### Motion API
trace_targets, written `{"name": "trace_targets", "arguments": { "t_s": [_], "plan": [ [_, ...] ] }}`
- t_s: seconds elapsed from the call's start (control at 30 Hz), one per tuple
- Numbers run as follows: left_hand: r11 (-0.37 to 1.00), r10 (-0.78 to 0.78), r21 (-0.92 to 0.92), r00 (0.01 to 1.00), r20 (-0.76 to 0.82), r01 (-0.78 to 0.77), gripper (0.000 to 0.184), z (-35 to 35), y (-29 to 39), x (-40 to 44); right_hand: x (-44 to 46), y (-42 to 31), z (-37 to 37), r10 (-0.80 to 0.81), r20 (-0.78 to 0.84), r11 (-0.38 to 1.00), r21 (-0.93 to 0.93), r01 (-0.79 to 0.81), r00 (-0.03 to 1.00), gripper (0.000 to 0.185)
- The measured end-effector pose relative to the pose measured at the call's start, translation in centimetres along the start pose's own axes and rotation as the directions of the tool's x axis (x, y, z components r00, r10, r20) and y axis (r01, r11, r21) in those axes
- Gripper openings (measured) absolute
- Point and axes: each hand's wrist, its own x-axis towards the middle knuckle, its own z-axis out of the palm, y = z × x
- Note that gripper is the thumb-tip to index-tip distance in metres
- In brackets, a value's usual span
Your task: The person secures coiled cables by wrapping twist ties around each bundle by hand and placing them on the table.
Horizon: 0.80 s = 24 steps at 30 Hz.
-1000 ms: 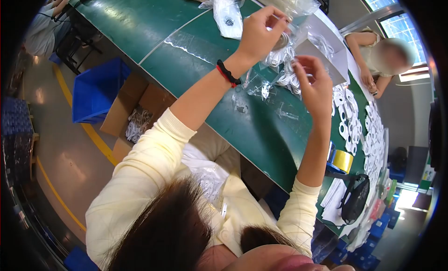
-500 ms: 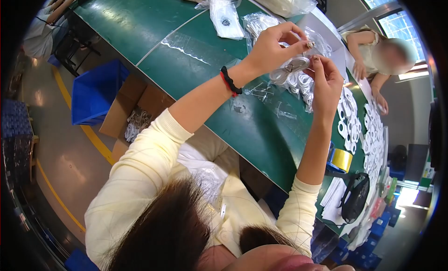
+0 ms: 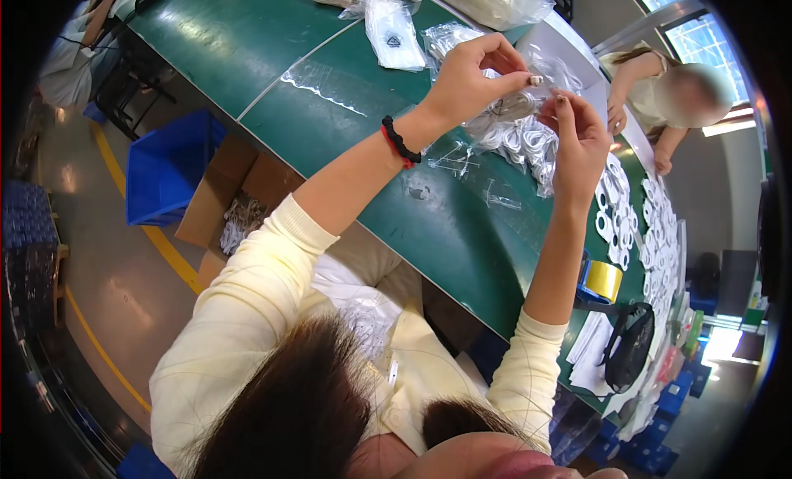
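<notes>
My left hand (image 3: 483, 76) is closed in a pinch, thumb against forefinger, at the edge of a small clear plastic bag (image 3: 543, 89). Facing it, my right hand (image 3: 577, 132) pinches the bag's other side. A coiled white cable (image 3: 513, 108) hangs just below the fingertips and appears to be in the bag, though the film is hard to make out. Beneath both hands lies a heap of coiled white cables (image 3: 520, 142) on the green table (image 3: 450, 240).
Flat clear bags (image 3: 391, 33) lie beyond my left hand. White ring-shaped pieces (image 3: 615, 211), a yellow tape roll (image 3: 604, 282) and a black pouch (image 3: 629, 347) are at right. A cardboard box (image 3: 216, 178) and blue bin (image 3: 169, 165) stand left. Another person (image 3: 652, 91) works opposite.
Both hands stay nearly in place, with small finger movements. The coiled cable has shifted slightly left, away from my right fingertips. The other person's hands have moved a little.
</notes>
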Motion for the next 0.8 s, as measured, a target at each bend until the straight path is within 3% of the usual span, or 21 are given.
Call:
{"name": "trace_targets", "arguments": {
  "t_s": [0.1,0.17,0.3,0.53,0.6,0.67,0.73,0.8],
  "plan": [
    [0.999,-0.034,-0.037,0.999,-0.021,0.033,0.016,0.0,0.2,0.0,-0.1,-0.9,0.9,-0.005,-0.029,0.995,0.096,0.008,1.000,0.024],
    [0.998,0.004,0.061,1.000,0.004,-0.004,0.015,0.1,0.4,-0.1,-0.3,-1.2,1.2,-0.094,-0.098,0.989,-0.122,0.081,0.991,0.025],
    [0.988,-0.022,0.154,0.996,0.083,0.009,0.012,0.4,1.9,-0.6,-0.3,-1.0,0.4,-0.118,-0.155,0.969,-0.235,0.080,0.981,0.024],
    [0.999,-0.012,0.038,0.996,0.091,0.008,0.012,0.4,1.4,-0.5,0.3,-2.4,-2.2,-0.033,-0.038,0.996,-0.090,0.029,0.999,0.022],
    [1.000,-0.018,0.010,0.994,0.108,0.017,0.012,0.5,1.3,-0.5,0.3,-2.7,-2.2,0.007,-0.009,0.997,0.072,-0.007,1.000,0.022],
    [0.992,-0.042,-0.114,0.995,0.093,0.053,0.013,0.6,0.6,-0.6,0.1,-3.0,-1.3,-0.001,-0.023,0.999,0.045,0.002,1.000,0.021],
    [0.993,-0.012,-0.117,0.997,0.077,0.021,0.013,0.5,0.2,-0.5,0.1,-2.9,-0.7,-0.012,-0.038,1.000,0.018,0.012,0.999,0.021],
    [0.993,0.018,-0.121,0.998,0.062,-0.010,0.014,0.5,0.1,-0.4,0.0,-2.0,-0.3,0.019,0.025,0.991,-0.133,-0.016,1.000,0.018]
  ]
}}
